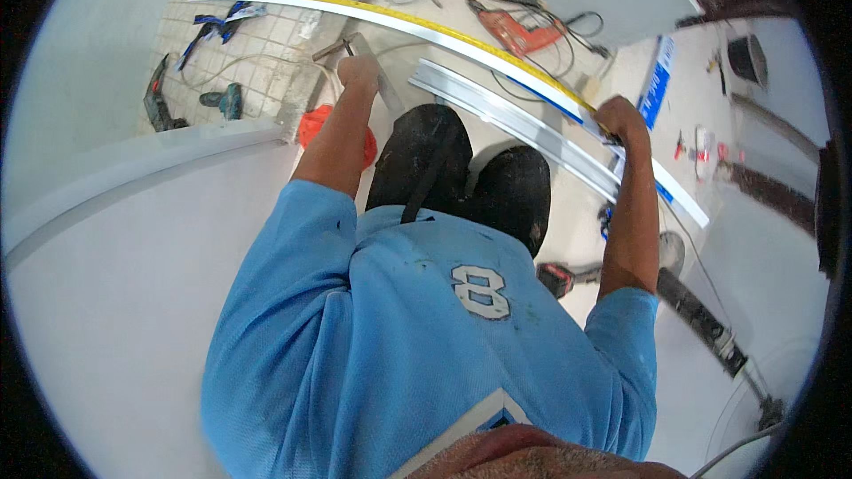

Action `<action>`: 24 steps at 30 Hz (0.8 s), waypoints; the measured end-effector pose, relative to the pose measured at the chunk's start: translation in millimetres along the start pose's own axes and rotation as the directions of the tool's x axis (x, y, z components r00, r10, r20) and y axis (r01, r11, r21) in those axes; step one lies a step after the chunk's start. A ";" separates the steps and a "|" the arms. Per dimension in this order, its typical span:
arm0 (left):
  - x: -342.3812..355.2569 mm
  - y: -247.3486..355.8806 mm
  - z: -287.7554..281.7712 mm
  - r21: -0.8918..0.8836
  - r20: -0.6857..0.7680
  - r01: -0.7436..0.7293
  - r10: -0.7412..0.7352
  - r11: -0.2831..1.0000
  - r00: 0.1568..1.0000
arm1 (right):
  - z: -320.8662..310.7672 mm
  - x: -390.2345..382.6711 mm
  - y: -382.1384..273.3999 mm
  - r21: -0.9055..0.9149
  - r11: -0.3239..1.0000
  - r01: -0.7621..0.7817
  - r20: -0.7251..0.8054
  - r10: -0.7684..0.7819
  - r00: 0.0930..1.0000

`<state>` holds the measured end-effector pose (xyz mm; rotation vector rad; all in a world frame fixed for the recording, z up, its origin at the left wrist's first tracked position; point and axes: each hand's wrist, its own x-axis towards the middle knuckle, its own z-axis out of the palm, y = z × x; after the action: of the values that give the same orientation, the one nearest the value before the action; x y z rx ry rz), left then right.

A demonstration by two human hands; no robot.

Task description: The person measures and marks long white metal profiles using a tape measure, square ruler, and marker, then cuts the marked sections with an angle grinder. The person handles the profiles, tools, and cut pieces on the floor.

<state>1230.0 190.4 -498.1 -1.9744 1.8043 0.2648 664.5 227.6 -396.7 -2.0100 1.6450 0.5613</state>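
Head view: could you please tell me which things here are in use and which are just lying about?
In use:
- long white strip with a yellow edge, right hand on it
- metal tool by the left hand
- grey metal rail beneath the strip

Lying about:
- orange drill
- green tool
- blue strap
- red driver

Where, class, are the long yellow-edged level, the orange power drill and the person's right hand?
Long yellow-edged level (417, 25): head view, on its middle stretch.
Orange power drill (519, 33): head view, on its body.
Right hand (621, 120): head view, on the back of the hand.
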 end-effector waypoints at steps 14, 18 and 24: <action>68.9 39.3 142.0 -0.880 0.368 0.443 -0.342 0.174 0.865 | 2.5 -41.1 -21.8 0.007 0.974 -0.226 0.209 0.219 0.953; 5.5 34.0 72.5 -0.854 -0.055 0.190 -0.448 0.483 0.892 | 18.9 -42.8 -1.3 -0.210 0.971 0.117 0.273 -0.057 0.960; -78.0 127.0 -14.6 -0.412 0.408 0.499 0.336 -0.762 0.849 | -20.4 -48.0 -50.8 -0.029 0.999 -0.034 0.223 0.039 0.974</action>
<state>1093.4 248.1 -476.5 -2.1503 -0.3674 3.4186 705.3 261.3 -346.7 -1.8604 1.5477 0.7939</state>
